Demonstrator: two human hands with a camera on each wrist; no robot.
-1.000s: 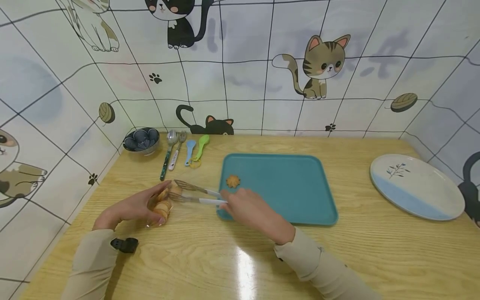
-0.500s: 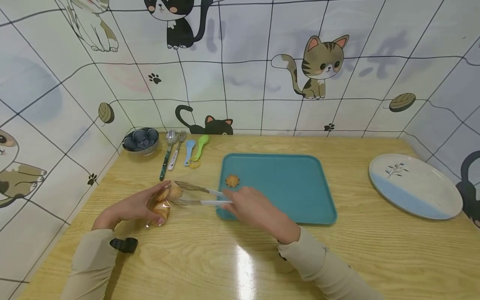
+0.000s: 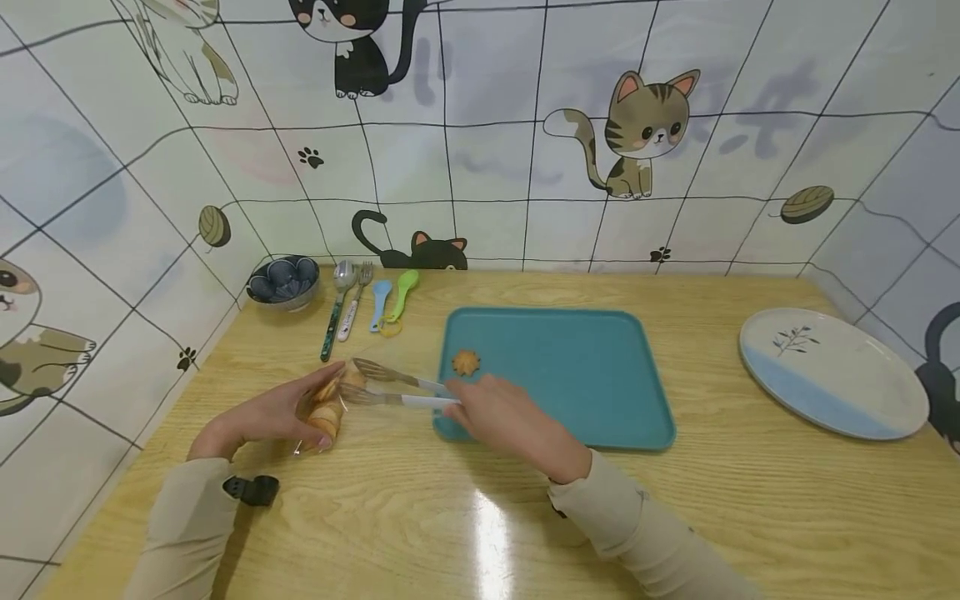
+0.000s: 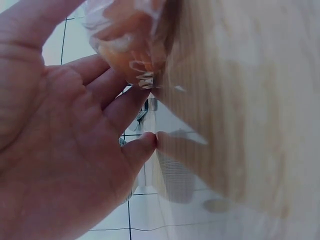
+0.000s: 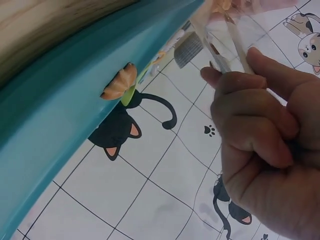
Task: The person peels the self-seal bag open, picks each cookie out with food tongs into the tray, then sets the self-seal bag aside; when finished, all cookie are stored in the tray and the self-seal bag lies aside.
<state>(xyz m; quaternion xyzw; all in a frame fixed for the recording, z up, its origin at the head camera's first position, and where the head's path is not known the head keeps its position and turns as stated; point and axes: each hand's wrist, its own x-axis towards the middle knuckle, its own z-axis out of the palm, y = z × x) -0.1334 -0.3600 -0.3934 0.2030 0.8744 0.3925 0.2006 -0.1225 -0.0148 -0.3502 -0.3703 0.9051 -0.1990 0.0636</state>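
Observation:
My left hand (image 3: 258, 417) holds a clear plastic bag of golden cookies (image 3: 324, 412) on the wooden table (image 3: 450, 517); in the left wrist view the bag of cookies (image 4: 131, 50) lies against my fingers (image 4: 115, 105). My right hand (image 3: 510, 421) grips metal tongs (image 3: 390, 388) whose tips reach into the bag's mouth around a cookie. One flower-shaped cookie (image 3: 466, 362) lies on the teal tray (image 3: 585, 400), near its back left corner. In the right wrist view my curled fingers (image 5: 255, 125) clasp the tongs (image 5: 227, 45) beside the tray edge (image 5: 75, 110) and the cookie (image 5: 120, 82).
A dark patterned bowl (image 3: 283, 280) stands at the back left. A spoon (image 3: 335, 308), a fork (image 3: 354, 300), and blue (image 3: 379, 302) and green (image 3: 402, 293) plastic spoons lie beside it. A white-and-blue plate (image 3: 832, 371) sits at the right. Cat-patterned walls close in the back and sides.
Little has moved. The tongs shifted slightly at the bag's mouth and my right hand edged a touch left; the left hand stays on the bag.

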